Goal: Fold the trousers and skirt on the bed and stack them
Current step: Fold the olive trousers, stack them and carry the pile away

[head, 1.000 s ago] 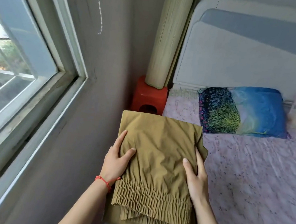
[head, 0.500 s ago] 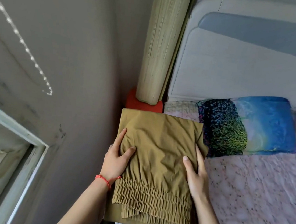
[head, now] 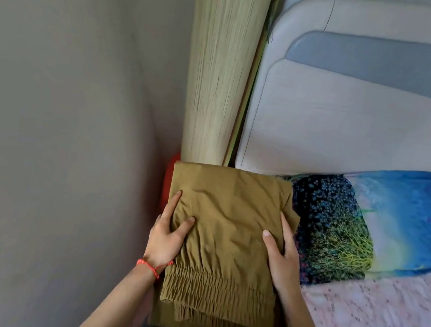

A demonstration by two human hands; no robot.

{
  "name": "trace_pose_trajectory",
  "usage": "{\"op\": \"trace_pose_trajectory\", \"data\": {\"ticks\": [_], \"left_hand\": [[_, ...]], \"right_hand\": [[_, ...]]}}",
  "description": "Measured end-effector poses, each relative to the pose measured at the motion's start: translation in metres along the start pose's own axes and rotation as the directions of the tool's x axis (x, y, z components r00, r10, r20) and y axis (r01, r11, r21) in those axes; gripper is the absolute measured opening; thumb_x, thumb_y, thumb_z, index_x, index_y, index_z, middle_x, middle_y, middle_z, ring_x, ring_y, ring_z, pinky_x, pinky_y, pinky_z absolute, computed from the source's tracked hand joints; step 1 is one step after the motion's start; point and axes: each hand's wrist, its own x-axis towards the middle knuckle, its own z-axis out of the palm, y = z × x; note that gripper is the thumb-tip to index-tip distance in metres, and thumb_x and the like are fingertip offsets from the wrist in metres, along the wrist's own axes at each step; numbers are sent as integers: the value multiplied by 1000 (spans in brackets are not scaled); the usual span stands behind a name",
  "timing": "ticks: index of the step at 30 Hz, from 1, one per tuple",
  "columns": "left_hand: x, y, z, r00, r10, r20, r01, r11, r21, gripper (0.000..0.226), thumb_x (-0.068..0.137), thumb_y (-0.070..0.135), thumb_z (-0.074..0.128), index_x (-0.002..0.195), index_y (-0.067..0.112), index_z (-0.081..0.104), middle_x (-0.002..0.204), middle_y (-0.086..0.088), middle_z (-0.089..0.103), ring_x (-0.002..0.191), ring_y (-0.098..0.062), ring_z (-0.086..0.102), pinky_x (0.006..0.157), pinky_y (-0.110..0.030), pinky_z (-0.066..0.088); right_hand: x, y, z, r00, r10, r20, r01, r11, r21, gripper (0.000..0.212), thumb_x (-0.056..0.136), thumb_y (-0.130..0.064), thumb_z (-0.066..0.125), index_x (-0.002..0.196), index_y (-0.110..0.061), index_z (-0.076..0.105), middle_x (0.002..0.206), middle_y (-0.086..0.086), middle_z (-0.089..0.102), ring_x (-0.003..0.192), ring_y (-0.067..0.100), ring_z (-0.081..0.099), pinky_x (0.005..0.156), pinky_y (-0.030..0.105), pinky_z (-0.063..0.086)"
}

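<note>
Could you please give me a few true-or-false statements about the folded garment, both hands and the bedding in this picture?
1. Both hands hold the folded olive garment by its sides. True.
2. The left hand wears a red string bracelet at the wrist. True.
3. The right hand rests flat on the pillow. False: its grip is on the garment's right edge.
4. The pillow is plain white. False: it is blue with a dark flowery print.

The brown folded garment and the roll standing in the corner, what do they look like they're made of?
Brown folded garment: thin matte woven cloth, probably cotton or a blend; it creases softly and has a gathered elastic waistband. Roll: seemingly a bamboo or reed mat, pale with fine lengthwise strands, dull finish. Both hands hold the garment.
</note>
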Motion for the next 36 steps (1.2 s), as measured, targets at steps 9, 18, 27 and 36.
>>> {"op": "trace_pose_trajectory", "data": {"ticks": [9,18,27,36], "left_hand": [[96,-21,65,991,-122,58,121,992,19,61,85,28,61,121,63,28,141,5,40,127,-15,41,110,-38,32],[173,-93,142,962,-239,131,232,970,66,62,86,23,61,130,51,28,143,3,38,127,-16,40,108,-37,33],[253,-159,226,972,-188,143,181,982,62,61,86,26,60,135,39,28,136,12,32,127,-6,32,105,-24,28],[313,-226,289,950,-246,193,234,969,83,62,89,19,55,140,33,24,146,2,30,127,-5,31,99,-15,26]], "right_hand": [[105,21,-14,993,119,30,-118,992,-35,54,90,-28,55,136,-43,31,133,-10,38,118,9,42,97,25,37],[187,105,-22,966,256,-21,-257,965,-58,56,81,-38,61,124,-58,31,141,-9,35,123,11,42,99,29,41],[291,181,-40,954,299,-28,-300,954,-25,62,83,-17,64,130,-45,35,122,-19,42,102,-12,45,83,8,43],[361,270,-43,955,291,-47,-295,948,-119,59,86,-25,62,131,-50,33,132,-15,36,122,8,40,108,36,34]]}}
